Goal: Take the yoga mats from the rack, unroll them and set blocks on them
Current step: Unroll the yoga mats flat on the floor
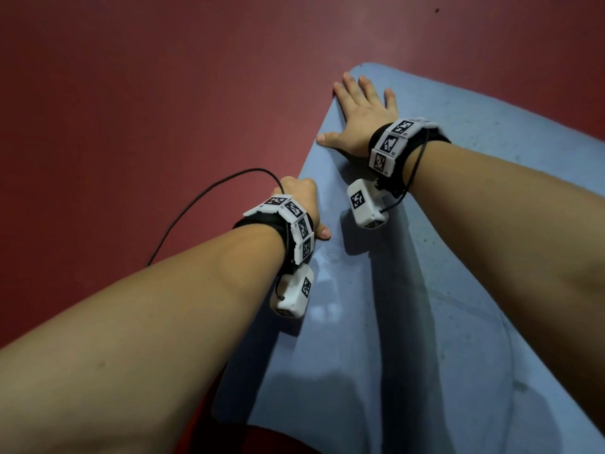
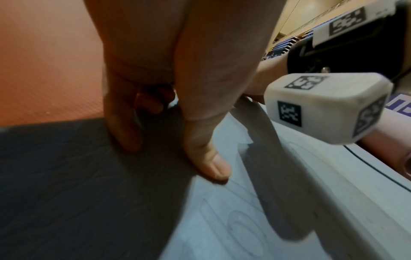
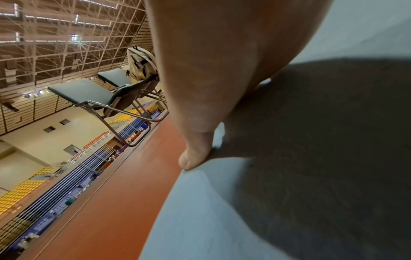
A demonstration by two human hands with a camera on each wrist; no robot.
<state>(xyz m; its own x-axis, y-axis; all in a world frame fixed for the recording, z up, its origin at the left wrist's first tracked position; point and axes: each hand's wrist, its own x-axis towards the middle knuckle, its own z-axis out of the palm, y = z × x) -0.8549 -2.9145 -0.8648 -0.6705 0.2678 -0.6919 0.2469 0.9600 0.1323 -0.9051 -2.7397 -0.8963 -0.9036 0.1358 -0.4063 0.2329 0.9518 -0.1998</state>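
**Both hands on the unrolled mat's left edge**

Blue yoga mat [image 1: 409, 290] lies flat on the red floor [image 1: 131, 93]: matte foam, rounded corner at 12 o'clock, faint line pattern on top. Right hand [image 1: 361, 117] released, fingers spread, palm pressing the mat near that corner. Left hand [image 1: 299, 204] at 9 o'clock grasping the mat's edge; the left wrist view alone shows fingers [image 2: 124, 123] curled at the rim and thumb on top. The right wrist view alone shows folding chairs [image 3: 93, 95], a pale bag, stadium seating.
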